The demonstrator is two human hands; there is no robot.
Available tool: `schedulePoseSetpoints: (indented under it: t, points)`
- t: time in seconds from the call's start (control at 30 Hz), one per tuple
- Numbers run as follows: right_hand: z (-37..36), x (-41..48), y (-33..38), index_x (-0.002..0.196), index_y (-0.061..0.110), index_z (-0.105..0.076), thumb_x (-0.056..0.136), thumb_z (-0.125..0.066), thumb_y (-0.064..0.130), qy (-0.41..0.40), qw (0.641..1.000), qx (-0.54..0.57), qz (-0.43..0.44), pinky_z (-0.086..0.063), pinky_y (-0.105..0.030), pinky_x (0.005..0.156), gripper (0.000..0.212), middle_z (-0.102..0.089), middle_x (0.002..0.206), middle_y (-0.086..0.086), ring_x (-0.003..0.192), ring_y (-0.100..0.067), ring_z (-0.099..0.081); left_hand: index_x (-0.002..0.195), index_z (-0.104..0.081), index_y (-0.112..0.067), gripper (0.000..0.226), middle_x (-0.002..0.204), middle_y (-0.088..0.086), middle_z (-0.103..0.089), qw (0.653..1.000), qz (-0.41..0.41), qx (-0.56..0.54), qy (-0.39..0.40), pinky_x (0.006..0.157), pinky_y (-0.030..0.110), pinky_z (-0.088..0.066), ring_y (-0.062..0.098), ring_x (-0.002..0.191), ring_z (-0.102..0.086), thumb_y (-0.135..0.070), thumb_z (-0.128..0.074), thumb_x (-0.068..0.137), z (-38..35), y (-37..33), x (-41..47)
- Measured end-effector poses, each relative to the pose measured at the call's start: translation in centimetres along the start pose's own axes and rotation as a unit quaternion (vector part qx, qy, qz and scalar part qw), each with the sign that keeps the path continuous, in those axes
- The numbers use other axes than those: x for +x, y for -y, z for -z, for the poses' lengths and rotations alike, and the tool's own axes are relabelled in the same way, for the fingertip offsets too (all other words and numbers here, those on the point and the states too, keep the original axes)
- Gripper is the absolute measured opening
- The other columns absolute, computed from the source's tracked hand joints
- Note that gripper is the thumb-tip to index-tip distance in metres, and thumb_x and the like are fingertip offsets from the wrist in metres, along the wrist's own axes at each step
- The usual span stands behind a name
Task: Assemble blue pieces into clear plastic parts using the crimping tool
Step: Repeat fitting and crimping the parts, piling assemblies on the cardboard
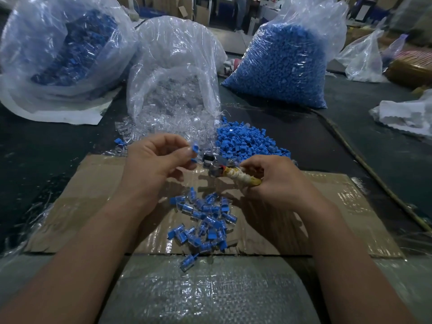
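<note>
two left fingers seemingly pinch one blue piece.

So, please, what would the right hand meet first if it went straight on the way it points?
Probably the left hand, which pinches a small blue plastic piece just beyond the head of the yellow-handled metal crimping tool; depth is unclear.

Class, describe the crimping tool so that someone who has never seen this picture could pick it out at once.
Find the brown cardboard sheet in front of the person. At its far edge, just before the loose heap of blue pieces, the right hand grips the crimping tool. It alone has a metal head and a yellow handle wound with white wrap.
</note>
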State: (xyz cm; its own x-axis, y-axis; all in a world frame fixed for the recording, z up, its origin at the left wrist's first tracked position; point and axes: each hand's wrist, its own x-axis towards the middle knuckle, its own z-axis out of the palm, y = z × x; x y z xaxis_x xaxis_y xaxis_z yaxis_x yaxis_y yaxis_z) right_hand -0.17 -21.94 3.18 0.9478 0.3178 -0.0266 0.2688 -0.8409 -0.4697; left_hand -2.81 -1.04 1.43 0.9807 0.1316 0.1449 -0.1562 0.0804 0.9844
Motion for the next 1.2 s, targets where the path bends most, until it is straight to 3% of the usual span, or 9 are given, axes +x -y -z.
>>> schedulePoseSetpoints:
  t: [0.23,0.47,0.6,0.7,0.8,0.87,0.97,1.07,1.2]
  points:
    - [-0.2,0.0,0.1,0.106,0.033,-0.062,0.054,-0.084,0.044,0.037,0.999,-0.009,-0.022,-0.043,-0.026,0.072,0.057,-0.054,0.085,0.020,0.087,-0.006,-0.053,0.067,-0.075,-0.020,0.014,0.062,0.003,-0.069,0.977,0.076,0.057,0.190,0.041,0.012,-0.042,0.002,0.043,-0.052,-0.020,-0.070,0.054,-0.4,-0.9,-0.7]
    - [-0.6,0.3,0.0,0.111,0.029,-0.058,0.055,-0.083,0.045,0.048,0.998,-0.033,-0.005,-0.038,-0.026,0.070,0.064,-0.044,0.083,0.021,0.086,-0.005,-0.046,0.070,-0.074,-0.026,0.024,0.067,0.002,-0.071,0.952,0.075,0.125,0.271,0.055,0.013,-0.050,0.008,0.060,-0.066,-0.027,-0.076,0.047,-0.8,-0.8,-1.0]
    - [-0.6,0.5,-0.2,0.114,0.030,-0.055,0.054,-0.083,0.047,0.058,0.998,-0.039,-0.005,-0.033,-0.023,0.064,0.068,-0.040,0.087,0.020,0.083,-0.002,-0.042,0.067,-0.071,-0.016,0.012,0.064,0.001,-0.069,0.972,0.049,0.085,0.213,0.049,0.009,-0.046,0.002,0.053,-0.061,-0.019,-0.072,0.056,-0.8,-0.6,-0.8]
    - [-0.7,0.4,-0.3,0.120,0.031,-0.051,0.055,-0.081,0.048,0.073,0.996,-0.046,-0.007,-0.031,-0.024,0.067,0.074,-0.039,0.093,0.017,0.090,-0.005,-0.041,0.076,-0.068,-0.018,0.010,0.068,0.004,-0.068,0.993,0.016,0.111,0.041,0.050,0.014,-0.049,0.008,0.059,-0.061,-0.010,-0.070,0.070,-0.6,0.3,0.0]
    - [-0.6,0.5,-0.4,0.125,0.030,-0.048,0.057,-0.080,0.049,0.080,0.996,-0.050,-0.004,-0.032,-0.027,0.076,0.078,-0.039,0.100,0.014,0.096,-0.007,-0.039,0.096,-0.067,-0.017,0.020,0.085,-0.003,-0.066,0.965,-0.027,0.246,-0.090,0.059,0.011,-0.048,0.004,0.072,-0.059,-0.005,-0.066,0.080,-0.3,1.3,0.9]
    - [-0.4,0.4,-0.5,0.128,0.031,-0.046,0.058,-0.080,0.049,0.090,0.995,-0.045,-0.004,-0.031,-0.027,0.079,0.080,-0.038,0.103,0.014,0.099,-0.007,-0.038,0.116,-0.061,-0.018,0.035,0.104,-0.004,-0.060,0.930,-0.060,0.352,-0.088,0.075,0.011,-0.041,0.003,0.086,-0.054,-0.007,-0.063,0.084,-0.1,1.9,1.2]
    - [-0.3,0.3,-0.5,0.129,0.032,-0.045,0.059,-0.078,0.051,0.099,0.995,-0.034,-0.008,-0.030,-0.027,0.081,0.079,-0.038,0.106,0.015,0.100,-0.006,-0.036,0.139,-0.039,-0.023,0.052,0.137,0.004,-0.042,0.888,-0.038,0.458,-0.014,0.105,0.033,-0.027,0.019,0.126,-0.036,-0.018,-0.057,0.090,-0.1,2.8,1.6]
    - [-0.2,0.2,-0.4,0.126,0.032,-0.047,0.061,-0.077,0.051,0.097,0.995,-0.027,-0.006,-0.032,-0.027,0.080,0.074,-0.040,0.107,0.015,0.101,-0.006,-0.038,0.145,-0.027,-0.023,0.055,0.149,0.004,-0.031,0.835,-0.010,0.548,0.041,0.111,0.035,-0.016,0.022,0.136,-0.024,-0.028,-0.048,0.094,0.2,3.5,1.9]
    - [-0.1,0.1,-0.5,0.123,0.030,-0.052,0.063,-0.077,0.048,0.085,0.996,-0.010,-0.002,-0.033,-0.023,0.072,0.068,-0.044,0.102,0.016,0.096,-0.005,-0.043,0.139,-0.039,-0.020,0.047,0.141,0.004,-0.043,0.844,-0.027,0.534,0.043,0.107,0.037,-0.023,0.023,0.129,-0.033,-0.025,-0.049,0.094,0.2,3.4,1.9]
